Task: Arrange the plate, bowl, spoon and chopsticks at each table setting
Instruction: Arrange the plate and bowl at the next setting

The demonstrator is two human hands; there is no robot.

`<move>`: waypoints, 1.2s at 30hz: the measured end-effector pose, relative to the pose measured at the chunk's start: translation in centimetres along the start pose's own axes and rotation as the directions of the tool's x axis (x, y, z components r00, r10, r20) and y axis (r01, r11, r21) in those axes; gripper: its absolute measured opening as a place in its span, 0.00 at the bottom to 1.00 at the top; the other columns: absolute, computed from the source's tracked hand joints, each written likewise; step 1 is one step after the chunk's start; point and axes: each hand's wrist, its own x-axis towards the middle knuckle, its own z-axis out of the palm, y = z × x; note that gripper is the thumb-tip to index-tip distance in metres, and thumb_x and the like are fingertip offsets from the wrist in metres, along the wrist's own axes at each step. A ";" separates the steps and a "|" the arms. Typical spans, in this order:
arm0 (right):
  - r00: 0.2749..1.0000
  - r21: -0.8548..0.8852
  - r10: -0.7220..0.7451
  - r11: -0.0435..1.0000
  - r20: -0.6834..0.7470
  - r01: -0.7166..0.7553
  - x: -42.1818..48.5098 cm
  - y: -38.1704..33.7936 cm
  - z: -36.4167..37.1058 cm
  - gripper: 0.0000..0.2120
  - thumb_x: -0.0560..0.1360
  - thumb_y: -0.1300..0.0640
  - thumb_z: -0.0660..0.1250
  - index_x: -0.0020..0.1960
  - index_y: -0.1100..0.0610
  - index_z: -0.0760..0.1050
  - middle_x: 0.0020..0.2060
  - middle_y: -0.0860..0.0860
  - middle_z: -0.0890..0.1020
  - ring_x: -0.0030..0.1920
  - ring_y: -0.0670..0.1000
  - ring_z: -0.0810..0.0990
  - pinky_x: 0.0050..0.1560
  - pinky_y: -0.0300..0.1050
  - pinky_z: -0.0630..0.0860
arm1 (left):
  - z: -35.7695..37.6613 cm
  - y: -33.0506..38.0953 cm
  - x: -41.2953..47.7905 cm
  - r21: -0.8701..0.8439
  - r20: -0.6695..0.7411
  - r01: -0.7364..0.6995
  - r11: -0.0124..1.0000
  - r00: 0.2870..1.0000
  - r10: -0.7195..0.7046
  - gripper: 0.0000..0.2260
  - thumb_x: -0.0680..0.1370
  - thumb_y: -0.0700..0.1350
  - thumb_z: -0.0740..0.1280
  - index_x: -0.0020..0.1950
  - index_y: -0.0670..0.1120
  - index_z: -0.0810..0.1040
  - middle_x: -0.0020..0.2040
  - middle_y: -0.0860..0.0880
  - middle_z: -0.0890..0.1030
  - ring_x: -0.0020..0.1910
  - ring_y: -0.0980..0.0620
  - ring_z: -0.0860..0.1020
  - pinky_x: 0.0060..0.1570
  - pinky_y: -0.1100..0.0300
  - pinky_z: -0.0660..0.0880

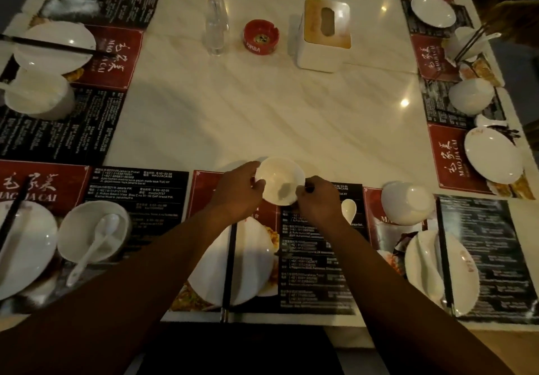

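Note:
A small white bowl [279,181] sits upright at the far edge of the middle placemat in front of me. My left hand [237,191] grips its left rim and my right hand [318,198] grips its right rim. Nearer to me on that mat lies a white plate [253,261], partly hidden by my left forearm, with black chopsticks [230,264] laid across it. A white spoon [348,210] lies on the mat just right of my right hand.
The setting to my left has a plate [23,246] and a bowl with a spoon [93,233]. To my right stand an overturned bowl [407,202] and a plate with chopsticks [440,269]. A tissue box [323,33], red ashtray [260,36] and clear bottle [217,23] stand mid-table.

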 end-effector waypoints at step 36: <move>0.958 -0.071 -0.202 0.973 0.204 0.220 -5.9 9.6 -5.7 0.11 0.81 0.55 0.63 0.59 0.56 0.80 0.49 0.52 0.85 0.42 0.45 0.76 0.38 0.37 0.69 | 9.9 2.2 -8.9 -0.124 -0.119 0.146 0.982 0.980 -0.160 0.19 0.75 0.37 0.69 0.62 0.54 0.81 0.57 0.53 0.81 0.56 0.56 0.77 0.59 0.57 0.74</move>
